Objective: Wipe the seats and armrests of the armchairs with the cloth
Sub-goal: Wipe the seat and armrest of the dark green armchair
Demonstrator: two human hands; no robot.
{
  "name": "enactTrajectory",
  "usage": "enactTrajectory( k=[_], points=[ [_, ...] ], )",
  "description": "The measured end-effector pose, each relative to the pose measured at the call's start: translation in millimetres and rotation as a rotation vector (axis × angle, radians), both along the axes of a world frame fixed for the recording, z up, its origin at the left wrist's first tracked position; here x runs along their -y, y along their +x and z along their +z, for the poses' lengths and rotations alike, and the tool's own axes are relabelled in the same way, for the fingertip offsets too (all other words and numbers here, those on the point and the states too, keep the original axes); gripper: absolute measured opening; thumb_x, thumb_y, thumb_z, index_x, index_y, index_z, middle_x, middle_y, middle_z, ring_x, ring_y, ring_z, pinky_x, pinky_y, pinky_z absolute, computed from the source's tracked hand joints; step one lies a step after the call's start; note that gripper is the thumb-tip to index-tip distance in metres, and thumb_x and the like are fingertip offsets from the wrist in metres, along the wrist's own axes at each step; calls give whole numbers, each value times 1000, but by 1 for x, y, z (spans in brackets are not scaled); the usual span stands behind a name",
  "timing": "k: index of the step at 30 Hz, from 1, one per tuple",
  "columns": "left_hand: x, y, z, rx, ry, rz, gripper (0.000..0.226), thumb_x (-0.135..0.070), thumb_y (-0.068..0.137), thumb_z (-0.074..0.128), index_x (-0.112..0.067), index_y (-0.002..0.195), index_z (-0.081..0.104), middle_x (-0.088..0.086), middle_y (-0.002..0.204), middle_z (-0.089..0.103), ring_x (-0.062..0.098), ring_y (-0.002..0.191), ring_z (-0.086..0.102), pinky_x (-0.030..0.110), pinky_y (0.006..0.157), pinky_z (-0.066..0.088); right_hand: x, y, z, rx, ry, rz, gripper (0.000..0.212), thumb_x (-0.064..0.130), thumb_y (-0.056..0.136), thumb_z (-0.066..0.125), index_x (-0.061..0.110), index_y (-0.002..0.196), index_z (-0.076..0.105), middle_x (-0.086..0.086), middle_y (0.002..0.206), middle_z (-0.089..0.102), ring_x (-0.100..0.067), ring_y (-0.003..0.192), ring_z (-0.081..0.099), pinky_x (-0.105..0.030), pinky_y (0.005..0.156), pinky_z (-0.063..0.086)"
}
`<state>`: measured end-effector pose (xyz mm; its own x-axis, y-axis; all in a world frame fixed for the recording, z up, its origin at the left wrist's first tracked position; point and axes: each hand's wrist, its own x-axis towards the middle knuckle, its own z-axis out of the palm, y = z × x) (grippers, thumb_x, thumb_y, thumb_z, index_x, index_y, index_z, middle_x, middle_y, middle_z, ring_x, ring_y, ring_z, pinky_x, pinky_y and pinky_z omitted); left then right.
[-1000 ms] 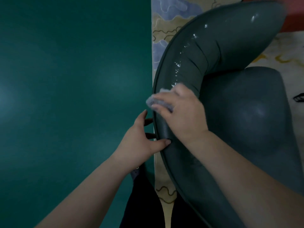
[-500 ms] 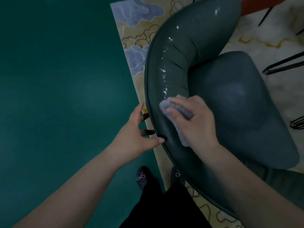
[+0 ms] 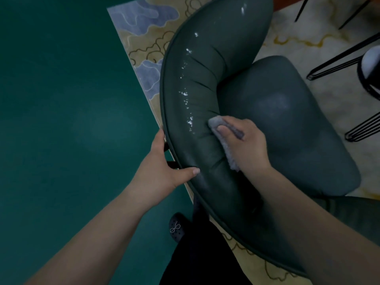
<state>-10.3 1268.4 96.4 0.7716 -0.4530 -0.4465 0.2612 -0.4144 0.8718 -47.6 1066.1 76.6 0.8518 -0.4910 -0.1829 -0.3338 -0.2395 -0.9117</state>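
Note:
A dark green leather armchair (image 3: 205, 83) with a curved padded backrest and a rounded seat cushion (image 3: 287, 112) fills the middle of the head view. My right hand (image 3: 246, 142) grips a grey cloth (image 3: 218, 125) and presses it against the inner side of the backrest, close to where it meets the seat. My left hand (image 3: 164, 167) grips the outer rim of the backrest, thumb on top, fingers hidden behind the edge. Shiny wet streaks run along the top of the backrest above the cloth.
The chair stands on a patterned beige and blue rug (image 3: 144, 38) beside a teal floor (image 3: 61, 120). Black wire legs of other furniture (image 3: 345, 56) stand at the right. My dark shoe (image 3: 176, 227) is below the chair's rim.
My right hand has slid the cloth from the outer top edge of the backrest inward and down toward the seat. My left hand keeps its hold on the rim. The view has shifted right.

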Motion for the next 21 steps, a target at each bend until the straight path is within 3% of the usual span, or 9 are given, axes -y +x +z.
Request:
enactTrajectory(
  k=[3, 6, 9, 13, 17, 21],
  points=[
    [0, 2, 0, -12, 2, -11, 104, -40, 53, 84, -60, 135, 23, -28, 129, 50, 13, 105, 66, 40, 98, 49, 10, 6, -4, -7, 158, -127, 16, 24, 92, 62, 31, 105, 70, 19, 95, 70, 2, 95, 64, -9, 82, 49],
    [1, 3, 2, -28, -6, -2, 107, -43, 50, 84, -65, 134, 22, -37, 126, 48, 13, 106, 66, 40, 99, 48, 2, 15, -6, 72, 148, -36, 17, 28, 89, 64, 36, 102, 69, 28, 92, 69, 10, 91, 63, -1, 74, 44],
    [1, 6, 3, -50, -5, 12, 117, -45, 48, 84, -59, 142, 16, -31, 135, 45, 15, 108, 65, 41, 100, 47, 8, 16, -17, -12, 151, -32, 17, 26, 90, 64, 35, 104, 67, 21, 93, 69, 10, 91, 62, -1, 76, 43],
    [2, 8, 7, -52, 23, 7, 107, -48, 47, 83, -75, 126, 17, -51, 120, 40, 10, 106, 66, 39, 99, 48, 26, 13, -21, -74, 171, -128, 16, 24, 92, 61, 31, 104, 69, 14, 97, 71, 8, 90, 63, -1, 72, 45],
    [3, 12, 6, -41, 21, 3, 114, -44, 49, 85, -60, 140, 18, -23, 140, 46, 19, 111, 64, 44, 100, 47, 11, 24, -15, 44, 153, -41, 14, 36, 87, 64, 43, 98, 68, 23, 98, 70, 11, 94, 62, 0, 76, 43],
    [4, 16, 9, -59, 43, 0, 120, -46, 48, 85, -59, 143, 13, -22, 143, 43, 19, 111, 64, 43, 100, 47, 20, 30, -24, -123, 191, -156, 24, 24, 93, 61, 20, 115, 68, 12, 102, 68, 2, 94, 63, 2, 73, 43]
  ],
)
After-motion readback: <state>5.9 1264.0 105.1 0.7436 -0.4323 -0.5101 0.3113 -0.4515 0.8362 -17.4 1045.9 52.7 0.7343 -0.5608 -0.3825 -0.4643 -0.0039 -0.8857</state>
